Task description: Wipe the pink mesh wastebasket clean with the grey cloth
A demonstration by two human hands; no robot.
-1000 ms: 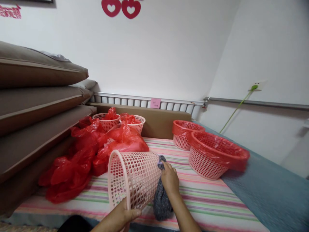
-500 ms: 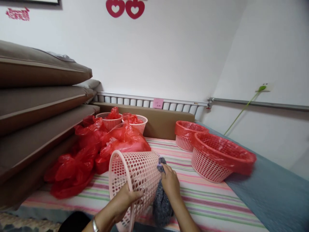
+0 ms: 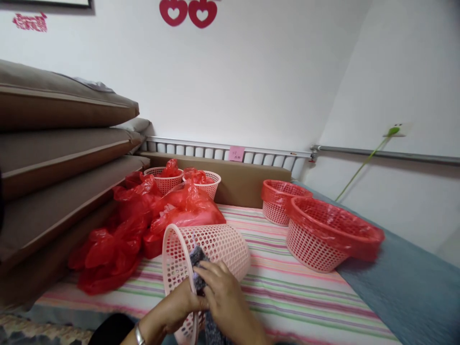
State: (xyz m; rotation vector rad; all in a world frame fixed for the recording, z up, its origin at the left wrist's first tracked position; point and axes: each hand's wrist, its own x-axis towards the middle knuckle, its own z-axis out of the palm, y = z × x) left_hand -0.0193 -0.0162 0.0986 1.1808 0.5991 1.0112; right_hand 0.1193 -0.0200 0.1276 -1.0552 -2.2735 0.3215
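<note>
A pale pink perforated plastic basket (image 3: 223, 239) lies tipped on its side, its round mouth facing left. My left hand (image 3: 181, 304) grips the rim at the lower front, a silver bangle on the wrist. With my right hand (image 3: 226, 292) I press a dark grey cloth (image 3: 197, 268) against the basket's outer wall close to the rim. Part of that cloth hangs below the hand. Both hands nearly touch each other at the rim, and some fingertips are hidden.
Red plastic bags (image 3: 183, 206) lie heaped on the left of the striped sheet (image 3: 305, 297). Two pink baskets (image 3: 165, 183) with red plastic stand behind them. At right are two baskets lined with red bags (image 3: 316, 239). Stacked cushions (image 3: 64, 148) rise at far left.
My right hand has moved the grey cloth left along the basket, from near its base to the rim. My left hand keeps its hold on the rim.
</note>
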